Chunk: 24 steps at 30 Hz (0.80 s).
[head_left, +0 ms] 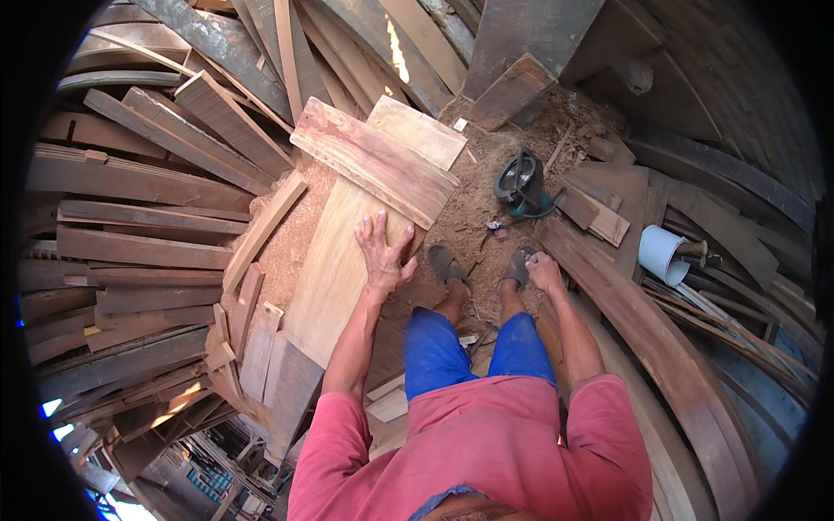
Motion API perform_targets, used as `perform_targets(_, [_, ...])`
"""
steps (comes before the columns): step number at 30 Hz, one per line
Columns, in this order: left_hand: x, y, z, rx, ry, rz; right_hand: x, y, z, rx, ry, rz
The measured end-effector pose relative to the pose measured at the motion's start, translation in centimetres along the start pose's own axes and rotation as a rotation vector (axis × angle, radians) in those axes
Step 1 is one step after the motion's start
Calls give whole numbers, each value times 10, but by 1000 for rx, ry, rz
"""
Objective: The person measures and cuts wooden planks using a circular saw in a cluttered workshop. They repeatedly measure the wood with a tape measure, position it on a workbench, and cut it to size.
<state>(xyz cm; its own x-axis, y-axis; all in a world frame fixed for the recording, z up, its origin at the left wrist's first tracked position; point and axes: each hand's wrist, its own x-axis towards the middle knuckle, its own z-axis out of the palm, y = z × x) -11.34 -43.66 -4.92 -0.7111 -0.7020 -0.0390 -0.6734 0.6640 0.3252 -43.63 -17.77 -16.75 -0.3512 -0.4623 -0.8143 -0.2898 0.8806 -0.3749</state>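
My left hand (383, 253) lies with spread fingers on a long pale wooden board (323, 282), close to its right edge. Just beyond the fingertips, a shorter plank with reddish-brown grain (373, 161) rests slantwise across that board. Another pale board end (419, 130) shows behind the plank. On the right, my right hand (544, 271) hangs in the air above my right shoe, its fingers curled in; whatever they may hold is hidden. A dark and teal power tool (519, 184) sits on the sawdust, out of reach of both hands.
Stacked timbers (152, 234) fan out along the left. A long curved brown beam (647, 339) runs down the right side, beside a pale blue cylindrical container (663, 252). Sawdust and offcuts cover the ground around my shoes (449, 265). Dark panels (530, 39) lean at the back.
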Motion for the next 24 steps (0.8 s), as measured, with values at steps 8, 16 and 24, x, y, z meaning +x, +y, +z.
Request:
perform_targets(8, [-8, 1, 3, -44, -42, -39, 58, -20, 45, -410, -159, -33])
perform_targets(16, [-2, 1, -4, -65, -78, -42, 202, -59, 105, -967, -218, -287])
perform_targets(24, [2, 1, -2, -33, -74, -70, 314, -25, 118, -1087, -463, -138])
